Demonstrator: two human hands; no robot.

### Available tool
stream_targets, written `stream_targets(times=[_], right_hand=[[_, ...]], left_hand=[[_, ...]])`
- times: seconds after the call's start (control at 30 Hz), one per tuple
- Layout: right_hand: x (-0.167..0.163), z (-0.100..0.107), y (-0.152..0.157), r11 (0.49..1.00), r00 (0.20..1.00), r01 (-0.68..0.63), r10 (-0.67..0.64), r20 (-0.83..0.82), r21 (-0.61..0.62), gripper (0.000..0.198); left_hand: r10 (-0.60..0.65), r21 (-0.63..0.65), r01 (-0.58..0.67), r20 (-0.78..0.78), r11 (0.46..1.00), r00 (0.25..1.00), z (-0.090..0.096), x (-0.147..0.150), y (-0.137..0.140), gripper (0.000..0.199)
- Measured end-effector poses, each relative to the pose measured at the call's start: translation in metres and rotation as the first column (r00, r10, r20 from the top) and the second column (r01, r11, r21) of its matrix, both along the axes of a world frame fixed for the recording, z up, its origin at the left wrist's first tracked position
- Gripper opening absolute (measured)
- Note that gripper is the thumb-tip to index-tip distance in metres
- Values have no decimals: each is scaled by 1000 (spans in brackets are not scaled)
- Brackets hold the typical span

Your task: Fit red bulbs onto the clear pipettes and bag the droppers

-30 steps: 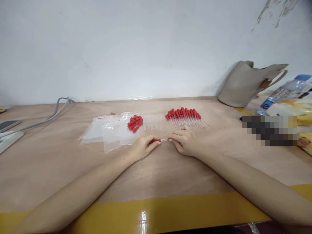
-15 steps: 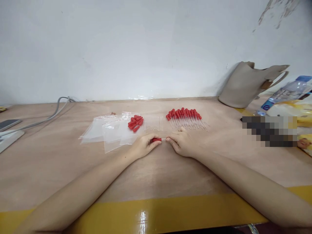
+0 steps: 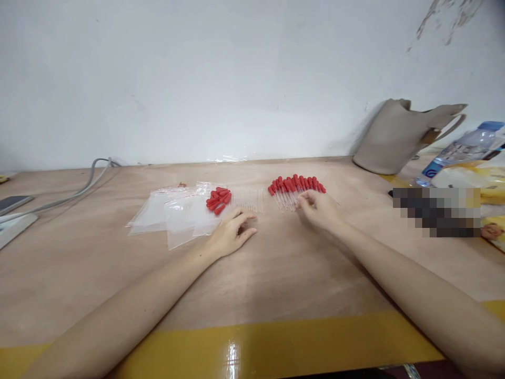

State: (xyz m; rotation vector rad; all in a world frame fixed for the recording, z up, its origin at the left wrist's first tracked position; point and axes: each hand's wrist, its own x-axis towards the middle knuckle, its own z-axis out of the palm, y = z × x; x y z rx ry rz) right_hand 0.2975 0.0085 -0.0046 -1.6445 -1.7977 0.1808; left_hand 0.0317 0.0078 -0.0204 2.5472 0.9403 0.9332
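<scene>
My left hand rests on the table with its fingers apart and nothing in them. Just beyond it lie a heap of loose red rubber bulbs and a row of thin clear glass tubes. At the right, my right hand pinches a dropper by its clear tube, among the fanned group of red-bulbed droppers. Part of that group is hidden behind the hand, and the held tube shows only in part.
Clear zip bags lie overlapped left of the bulbs. A grey cable and a phone are at far left. On the right stand a grey bag and a water bottle.
My right hand has moved right and away from me to the droppers, carrying the dropper both hands held. My left hand has let go of its red bulb and opened.
</scene>
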Motion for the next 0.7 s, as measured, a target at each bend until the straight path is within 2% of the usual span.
stream_targets(times=[0.03,0.1,0.13,0.2,0.4,0.57,0.63,0.7], right_hand=[[7,3,6,991,991,128,-129,-35,-28,20],[20,8,19,935,937,347,-349,-13,-71,23],[26,9,24,903,906,422,-422,18,-78,25],[34,10,34,865,869,495,-489,79,-89,27],[37,-2,49,848,848,520,-497,183,-105,25],[36,-5,50,850,844,521,-500,191,-79,30],[30,-1,47,866,857,497,-482,180,-47,29],[17,3,42,905,889,425,-419,183,8,26]], left_hand=[[-10,6,10,-14,1000,1000,0,0,0,23],[-17,23,18,-31,1000,999,0,1,-1,18],[-19,29,20,-35,999,999,0,1,-1,17],[-24,33,25,-38,999,999,0,1,0,15],[-33,11,33,-51,999,998,-2,1,2,14],[-38,15,38,-53,999,998,-2,1,2,13],[-46,20,47,-49,999,998,-1,1,2,13],[-50,24,51,-48,998,998,-1,2,2,12]])
